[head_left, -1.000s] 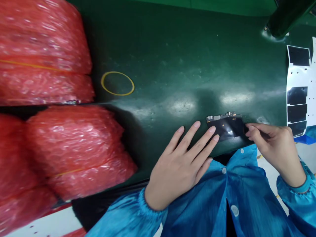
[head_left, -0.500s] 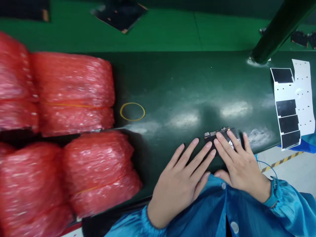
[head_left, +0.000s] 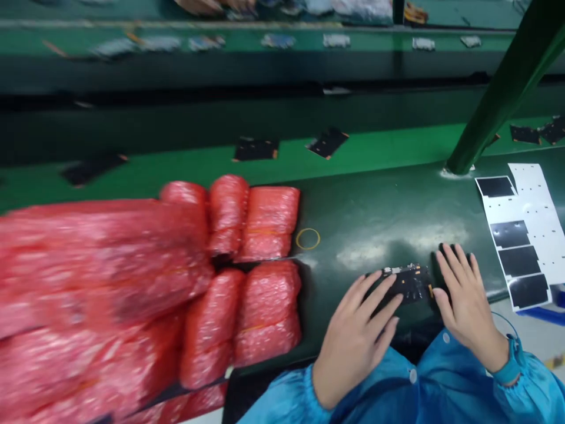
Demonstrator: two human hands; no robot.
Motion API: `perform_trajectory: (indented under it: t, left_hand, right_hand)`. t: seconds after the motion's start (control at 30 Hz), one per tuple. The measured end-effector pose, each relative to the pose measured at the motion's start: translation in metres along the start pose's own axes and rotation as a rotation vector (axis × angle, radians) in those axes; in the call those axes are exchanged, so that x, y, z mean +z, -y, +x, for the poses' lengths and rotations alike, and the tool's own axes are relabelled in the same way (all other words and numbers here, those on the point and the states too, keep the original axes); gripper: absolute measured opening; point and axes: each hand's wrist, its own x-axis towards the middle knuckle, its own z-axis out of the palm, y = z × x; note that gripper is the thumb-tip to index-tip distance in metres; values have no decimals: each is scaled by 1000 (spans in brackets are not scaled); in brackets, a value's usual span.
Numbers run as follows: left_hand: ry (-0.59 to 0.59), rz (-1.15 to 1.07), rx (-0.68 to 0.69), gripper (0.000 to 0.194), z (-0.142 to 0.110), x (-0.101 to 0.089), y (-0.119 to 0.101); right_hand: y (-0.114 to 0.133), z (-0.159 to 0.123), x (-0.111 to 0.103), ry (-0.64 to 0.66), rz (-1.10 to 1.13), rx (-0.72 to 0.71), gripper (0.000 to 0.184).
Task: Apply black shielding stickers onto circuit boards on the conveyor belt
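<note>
Green bench (head_left: 366, 206): circuit board (head_left: 408, 282) lying sideways between left hand (head_left: 355, 347) and right hand (head_left: 468, 309), open fingers (head_left: 454, 271) seemingly touching it.

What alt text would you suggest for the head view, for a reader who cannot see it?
A person's left hand and right hand, in blue sleeves, touch a small circuit board on a green workbench. Red bubble-wrap bundles lie to the left, a white sheet of black pads to the right.

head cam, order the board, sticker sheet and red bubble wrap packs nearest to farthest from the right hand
From the right hand:
1. The circuit board, just to its left on the bench
2. The sticker sheet, to its right
3. The red bubble wrap packs, far off to its left
</note>
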Motion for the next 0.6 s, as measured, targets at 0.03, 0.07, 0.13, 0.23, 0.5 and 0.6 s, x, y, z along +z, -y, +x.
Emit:
perform_trajectory:
  t: [0.03,0.07,0.13,0.23,0.5,0.6]
  left_hand:
    - [15,-5,-7,46,7,3,-3]
    - [46,-7,-10,54,14,6,-6]
    - [128,-8,-12,71,28,12,-7]
    - [181,-33,-25,84,51,14,5]
    - [-21,21,-204,78,219,-3,104]
    - [-57,20,-277,74,263,9,113]
  right_hand:
    - [-2,5,4,-51,60,21,67]
    - [-4,11,8,-100,120,44,64]
    - [-7,21,16,-180,234,87,59]
    - [-12,28,28,-244,375,142,53]
    - [-16,26,45,-314,473,167,45]
    - [-17,28,46,-325,462,165,42]
